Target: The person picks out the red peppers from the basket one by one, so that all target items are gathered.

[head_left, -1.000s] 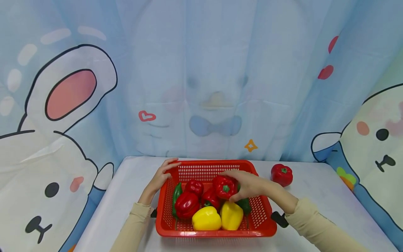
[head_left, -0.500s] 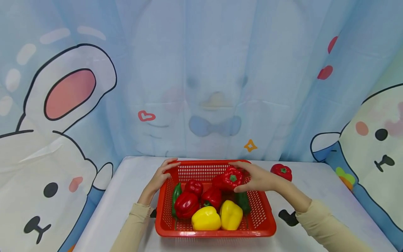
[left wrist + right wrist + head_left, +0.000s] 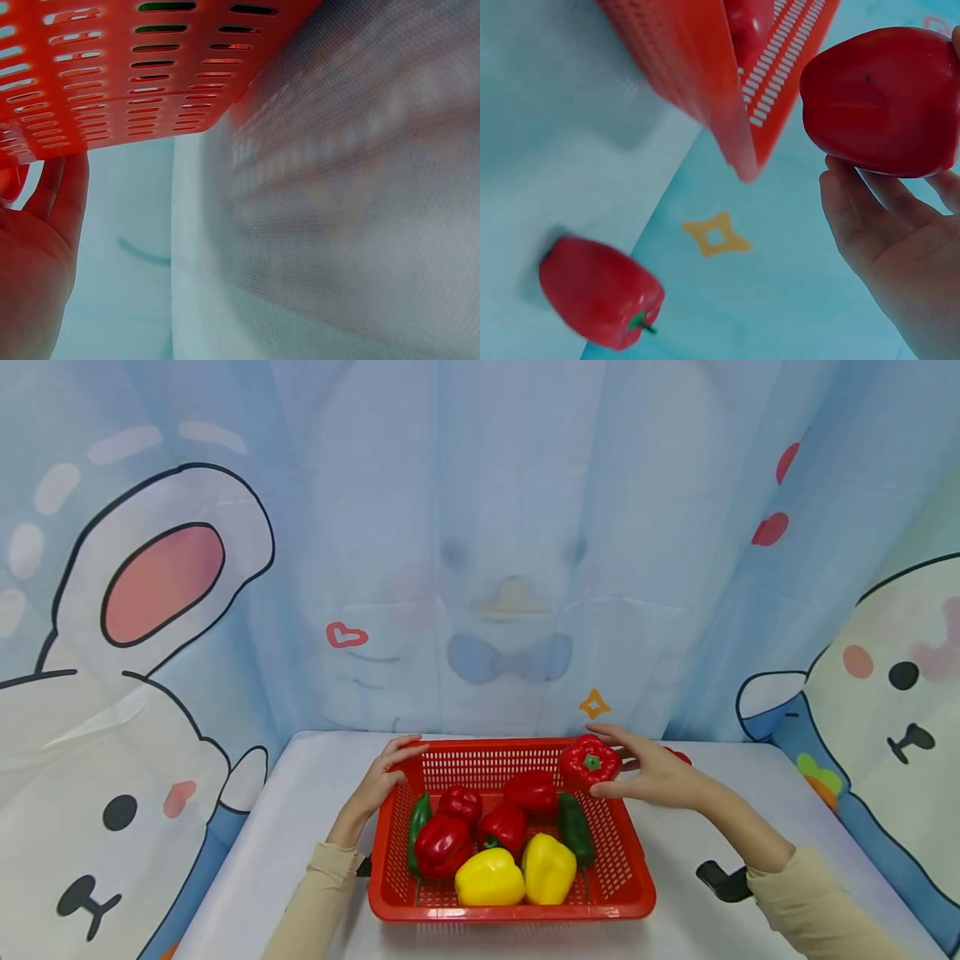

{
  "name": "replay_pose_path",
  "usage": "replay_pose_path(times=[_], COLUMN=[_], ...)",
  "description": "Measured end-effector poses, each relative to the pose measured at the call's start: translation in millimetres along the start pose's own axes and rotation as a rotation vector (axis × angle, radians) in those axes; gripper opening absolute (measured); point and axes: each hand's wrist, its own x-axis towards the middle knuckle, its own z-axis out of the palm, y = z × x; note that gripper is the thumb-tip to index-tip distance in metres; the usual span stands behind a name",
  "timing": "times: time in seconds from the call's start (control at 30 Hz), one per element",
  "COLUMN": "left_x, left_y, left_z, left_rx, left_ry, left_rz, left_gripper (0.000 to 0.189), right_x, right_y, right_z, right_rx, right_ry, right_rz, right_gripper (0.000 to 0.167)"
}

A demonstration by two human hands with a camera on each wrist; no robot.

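Note:
My right hand (image 3: 660, 772) holds a red bell pepper (image 3: 590, 762) with the thumb in front and the fingers behind. In the head view the pepper overlaps the back right corner of the red plastic basket (image 3: 517, 913); the right wrist view shows it up beside the basket wall. My left hand (image 3: 371, 789) grips the basket's back left corner, fingers along the rim. Inside lie several red bell peppers (image 3: 444, 847), two yellow bell peppers (image 3: 490, 877), a slim green vegetable (image 3: 418, 833) at the left and a thicker dark green one (image 3: 575, 829) at the right.
Another red bell pepper (image 3: 600, 291) lies on the white tabletop (image 3: 547, 150) right of the basket; my right hand mostly hides it in the head view. A blue curtain (image 3: 510, 527) with cartoon animals hangs behind the table.
My right hand has lifted the red bell pepper from among the others and carried it right and back to the basket's corner. The left hand has stayed at the rim.

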Motion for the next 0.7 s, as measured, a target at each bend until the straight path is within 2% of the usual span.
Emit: replay_pose_path(times=[0.23,0.37,0.57,0.7], left_x=[0.9,1.7,1.3,0.4], left_y=[-2.0,-3.9,-1.3,-0.2], left_z=[0.4,1.3,0.8,-1.6], left_rx=[-0.017,-0.025,-0.008,-0.007], left_ry=[0.003,0.004,0.005,-0.001], left_rz=[-0.008,-0.005,-0.009,-0.015], left_gripper=[0.056,0.055,0.056,0.056], right_x=[-22.3,-37.5,-54.5,-62.3], right_y=[13,18,33,44], right_z=[-20,-29,-34,-32], right_rx=[0.012,0.004,-0.047,-0.042], right_ry=[0.081,0.119,0.166,0.204], right_rz=[0.037,0.086,0.125,0.132], right_gripper=[0.086,0.088,0.090,0.090])
